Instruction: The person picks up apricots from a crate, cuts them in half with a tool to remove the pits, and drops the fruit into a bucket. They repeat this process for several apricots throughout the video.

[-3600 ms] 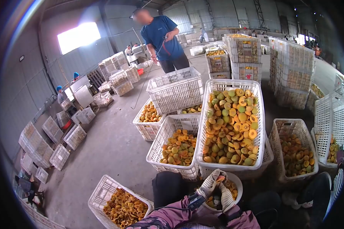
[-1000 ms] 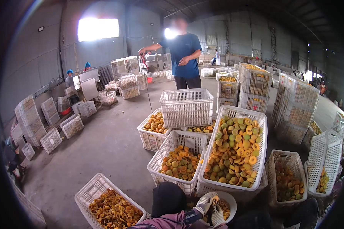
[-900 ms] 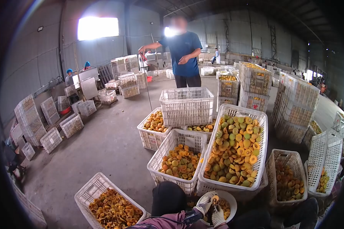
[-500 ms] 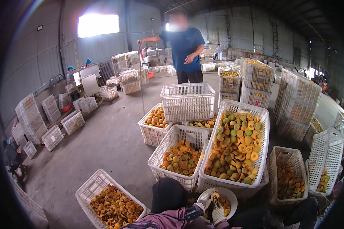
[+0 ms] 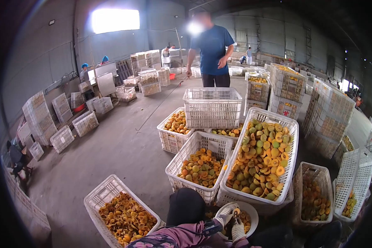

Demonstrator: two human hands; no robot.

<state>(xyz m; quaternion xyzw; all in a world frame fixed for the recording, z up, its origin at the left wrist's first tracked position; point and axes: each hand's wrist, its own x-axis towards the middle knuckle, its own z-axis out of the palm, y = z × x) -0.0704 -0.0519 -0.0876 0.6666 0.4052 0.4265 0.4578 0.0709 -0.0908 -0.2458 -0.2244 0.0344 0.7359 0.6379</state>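
Observation:
My left hand (image 5: 225,215), in a white work glove, is closed on an orange apricot half (image 5: 236,212). My right hand (image 5: 238,231), gloved too, is closed right beside the fruit; what its fingers grip is too small to make out. Both hands are over a white round basin (image 5: 254,219) with cut apricot pieces (image 5: 246,221) in it. Just beyond stands a tilted white crate (image 5: 286,182) heaped with green and orange apricot halves (image 5: 260,157). To the left of my knee, another crate (image 5: 96,202) holds darker, curled apricot pieces (image 5: 126,219).
More crates of apricots stand close ahead, including a crate (image 5: 173,167) and an upper crate (image 5: 213,109). A crate (image 5: 304,194) is at my right. Tall crate stacks (image 5: 328,118) rise behind it. A person in a blue shirt (image 5: 213,49) stands ahead, holding a long thin rod (image 5: 157,108).
The view has turned slightly left. The person in blue has lowered the outstretched arm, and the rod now slants down to the floor. My hands stay together over the basin.

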